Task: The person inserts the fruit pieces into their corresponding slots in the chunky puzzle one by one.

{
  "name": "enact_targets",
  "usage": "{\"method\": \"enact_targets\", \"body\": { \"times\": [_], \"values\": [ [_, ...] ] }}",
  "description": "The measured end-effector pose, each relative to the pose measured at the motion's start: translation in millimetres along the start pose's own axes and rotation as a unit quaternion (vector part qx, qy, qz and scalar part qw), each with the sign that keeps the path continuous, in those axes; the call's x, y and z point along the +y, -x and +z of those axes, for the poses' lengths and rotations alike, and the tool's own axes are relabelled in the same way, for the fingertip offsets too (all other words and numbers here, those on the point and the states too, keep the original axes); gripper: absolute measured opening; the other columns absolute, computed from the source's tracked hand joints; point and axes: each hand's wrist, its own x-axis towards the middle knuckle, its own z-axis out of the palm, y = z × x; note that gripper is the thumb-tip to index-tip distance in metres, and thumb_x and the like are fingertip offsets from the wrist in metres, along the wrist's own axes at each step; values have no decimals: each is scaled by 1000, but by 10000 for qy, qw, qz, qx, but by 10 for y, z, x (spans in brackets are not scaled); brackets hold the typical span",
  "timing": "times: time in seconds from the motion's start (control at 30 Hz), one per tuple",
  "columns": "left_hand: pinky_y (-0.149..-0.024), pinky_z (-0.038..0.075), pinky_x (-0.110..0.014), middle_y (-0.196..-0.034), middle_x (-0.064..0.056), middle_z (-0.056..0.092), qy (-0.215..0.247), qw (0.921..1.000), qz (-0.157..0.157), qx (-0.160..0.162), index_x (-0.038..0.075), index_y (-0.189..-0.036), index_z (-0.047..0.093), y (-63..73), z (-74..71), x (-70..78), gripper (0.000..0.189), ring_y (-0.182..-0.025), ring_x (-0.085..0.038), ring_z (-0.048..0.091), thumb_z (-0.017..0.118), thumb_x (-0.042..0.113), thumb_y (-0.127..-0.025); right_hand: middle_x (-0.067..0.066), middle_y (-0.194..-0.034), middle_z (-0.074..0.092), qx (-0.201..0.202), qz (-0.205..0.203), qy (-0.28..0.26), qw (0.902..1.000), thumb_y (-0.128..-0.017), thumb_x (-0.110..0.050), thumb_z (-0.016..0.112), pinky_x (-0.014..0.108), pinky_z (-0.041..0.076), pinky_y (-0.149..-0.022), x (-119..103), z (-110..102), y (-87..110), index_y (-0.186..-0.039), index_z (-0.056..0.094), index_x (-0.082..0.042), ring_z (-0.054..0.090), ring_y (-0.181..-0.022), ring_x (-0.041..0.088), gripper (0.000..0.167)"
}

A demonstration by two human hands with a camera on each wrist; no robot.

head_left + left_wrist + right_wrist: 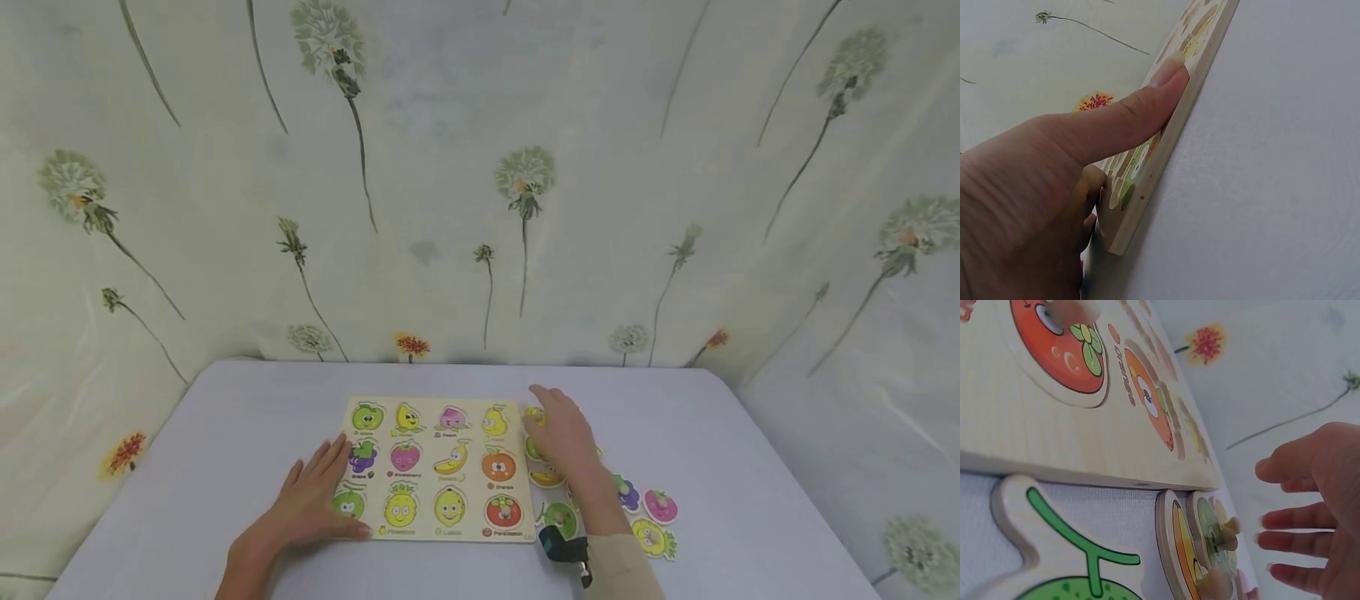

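A wooden fruit puzzle board (431, 471) lies flat on the white table. My left hand (311, 496) rests at its lower left corner, fingers spread along the left edge. In the left wrist view the straight thumb (1141, 112) lies on the board near its front edge. A red persimmon piece (1063, 353) with a wooden knob sits in the board's lower right spot. Just right of the board, my right hand (562, 433) hovers over loose knobbed pieces, fingers apart and holding nothing. Below it are a banana piece (546, 477) and a round green fruit piece (558, 520).
Farther right lie a grape piece (627, 494), a pink fruit piece (661, 506) and a pineapple piece (649, 537). The right forearm partly hides the loose pieces. A dandelion-print cloth (442, 208) hangs behind the table (225, 433).
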Motion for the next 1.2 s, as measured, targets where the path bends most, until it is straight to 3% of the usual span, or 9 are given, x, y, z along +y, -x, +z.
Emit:
{"method": "enact_targets", "body": {
  "times": [0.13,0.37,0.8,1.03,1.2],
  "values": [
    [-119,7,-71,-167,-17,12,75,10000,5,0,2,-157,20,3,1,16,136,-154,-44,10,82,69,-56,12,-148,50,-38,44,44,10000,-95,-30,61,57,38,-114,-4,-5,-14,-147,48,-17,44,-141,35,55],
    [-119,7,-70,-168,-16,11,94,10000,-2,2,2,-158,19,11,18,29,136,-154,-43,9,82,69,-57,11,-134,60,-22,91,23,10000,-92,-24,60,55,47,-105,5,-11,-45,-140,55,-13,58,-122,31,49],
    [-119,7,-70,-168,-15,11,79,10000,-18,48,3,-158,19,-3,11,30,137,-154,-42,9,82,70,-57,15,-116,64,-88,88,-25,9999,-91,-16,61,50,53,-94,43,31,-156,-125,61,-4,61,-100,28,36],
    [-119,7,-70,-168,-16,12,114,9999,-26,22,3,-158,20,13,-1,41,136,-154,-42,10,83,69,-57,10,-91,61,178,-261,175,9993,-91,-8,60,43,52,-77,105,111,-197,-100,67,-2,55,-79,22,12],
    [-119,7,-70,-168,-15,12,116,9999,-66,28,4,-158,19,20,-9,43,136,-154,-42,10,83,69,-57,12,-85,62,334,-396,178,9985,-89,-4,60,42,51,-74,91,136,-224,-91,66,-1,55,-77,23,6]
  ]
}}
